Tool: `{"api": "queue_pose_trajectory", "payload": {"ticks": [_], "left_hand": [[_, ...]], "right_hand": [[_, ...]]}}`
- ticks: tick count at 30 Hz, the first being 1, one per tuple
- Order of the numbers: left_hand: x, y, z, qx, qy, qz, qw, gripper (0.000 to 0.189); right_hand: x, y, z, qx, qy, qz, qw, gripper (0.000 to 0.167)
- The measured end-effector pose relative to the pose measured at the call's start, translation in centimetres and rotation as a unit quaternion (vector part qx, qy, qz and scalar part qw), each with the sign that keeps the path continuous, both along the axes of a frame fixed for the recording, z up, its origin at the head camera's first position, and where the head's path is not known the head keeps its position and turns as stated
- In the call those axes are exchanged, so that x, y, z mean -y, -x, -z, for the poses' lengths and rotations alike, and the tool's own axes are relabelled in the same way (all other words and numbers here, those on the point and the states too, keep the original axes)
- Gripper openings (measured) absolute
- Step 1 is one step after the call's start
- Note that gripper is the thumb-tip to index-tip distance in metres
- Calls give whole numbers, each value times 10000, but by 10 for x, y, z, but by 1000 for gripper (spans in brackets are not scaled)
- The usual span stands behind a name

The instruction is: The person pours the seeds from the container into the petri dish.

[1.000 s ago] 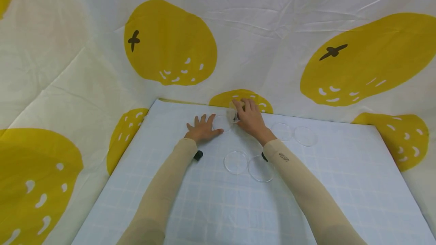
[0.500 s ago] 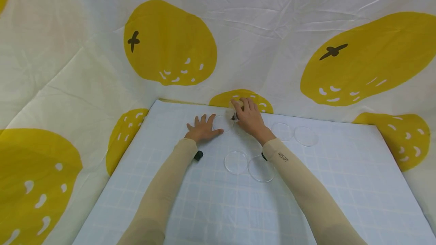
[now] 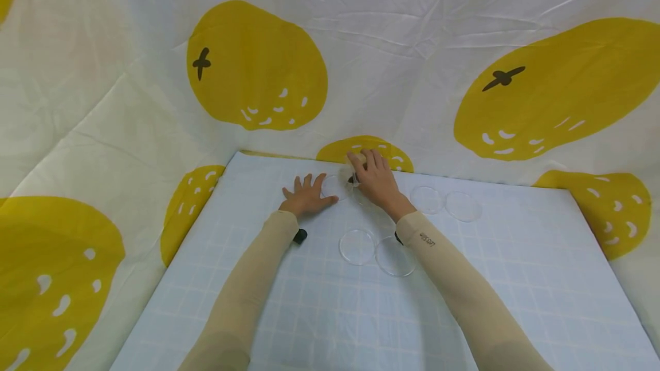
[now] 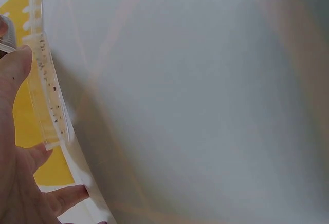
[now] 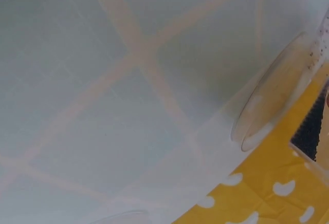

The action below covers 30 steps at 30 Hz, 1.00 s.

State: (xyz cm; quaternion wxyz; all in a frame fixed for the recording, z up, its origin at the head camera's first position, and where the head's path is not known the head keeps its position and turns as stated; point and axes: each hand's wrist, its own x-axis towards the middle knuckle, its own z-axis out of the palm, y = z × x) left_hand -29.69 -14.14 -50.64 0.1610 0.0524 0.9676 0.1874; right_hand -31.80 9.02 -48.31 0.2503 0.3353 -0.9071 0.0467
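My left hand (image 3: 305, 195) lies spread on the table, its thumb and index finger on either side of a clear petri dish (image 3: 334, 188). Small dark and reddish specks are scattered in this dish (image 4: 49, 90), as the left wrist view shows. Just beyond it my right hand (image 3: 378, 179) grips a small clear plastic container (image 3: 348, 172), tilted towards the dish. Dark contents (image 5: 311, 129) show inside the container in the right wrist view; I cannot tell what they are. The right fingers are mostly out of that view.
Two more clear petri dishes (image 3: 358, 247) lie side by side in front of the hands. Another pair of dishes (image 3: 462, 206) sits right of the right wrist. A white cloth wall with yellow fruit prints (image 3: 258, 67) rises behind the table's back edge.
The right hand has shifted slightly left and tipped the container a little further towards the dish. The left hand and the other dishes have stayed in place.
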Motion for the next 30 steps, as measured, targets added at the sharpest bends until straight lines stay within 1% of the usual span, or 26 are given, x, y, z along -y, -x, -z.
{"api": "queue_pose_trajectory", "payload": {"ticks": [10,19,30], "left_hand": [[-1,-3,-2,6,28,-13,10000,93],[-2,-4,-3,23,30,-15,10000,92],[-1,-2,-1,19,62,6,10000,92]], "right_hand": [[0,-1,-3,84,-106,61,9999,82],[2,-2,-5,256,-209,140,9994,87],[2,-2,-4,165,-241,126,9995,90]]}}
